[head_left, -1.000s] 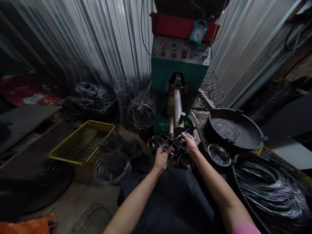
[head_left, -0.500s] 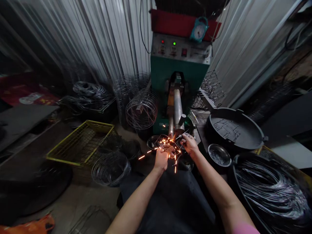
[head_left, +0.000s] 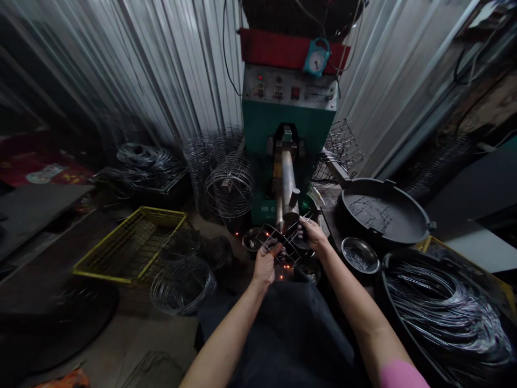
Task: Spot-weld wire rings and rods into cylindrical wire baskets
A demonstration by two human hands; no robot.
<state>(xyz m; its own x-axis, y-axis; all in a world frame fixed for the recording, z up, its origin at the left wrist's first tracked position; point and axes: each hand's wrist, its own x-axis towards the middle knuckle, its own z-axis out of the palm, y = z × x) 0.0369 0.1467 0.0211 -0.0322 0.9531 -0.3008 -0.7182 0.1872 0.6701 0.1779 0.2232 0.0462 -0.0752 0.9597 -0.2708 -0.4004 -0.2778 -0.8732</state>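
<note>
My left hand [head_left: 265,265] is closed on the near left side of a small wire grid [head_left: 289,249], thumb on top. With thumb and fingers, my right hand [head_left: 314,237] grips the grid's right side, close under the electrode tip. The grid sits tilted at the lower end of the spot welder's metal arms [head_left: 289,178]. Behind them stands the welder's green body [head_left: 262,121]. A few small orange sparks [head_left: 286,267] glow below the grid. My fingers partly hide the wires, so the exact contact point cannot be made out.
Small bowls [head_left: 251,240] sit under the electrodes. To the right are a black round pan [head_left: 404,218], a metal dish [head_left: 361,255] of short wire pieces and a tub with a wire coil [head_left: 448,312]. A yellow-rimmed basket [head_left: 129,245] and wire rings [head_left: 183,285] lie left.
The bright spray of sparks has faded to a few specks. The green lamp on the welder's panel has gone dark. Both hands still hold the grid, and the view has shifted slightly.
</note>
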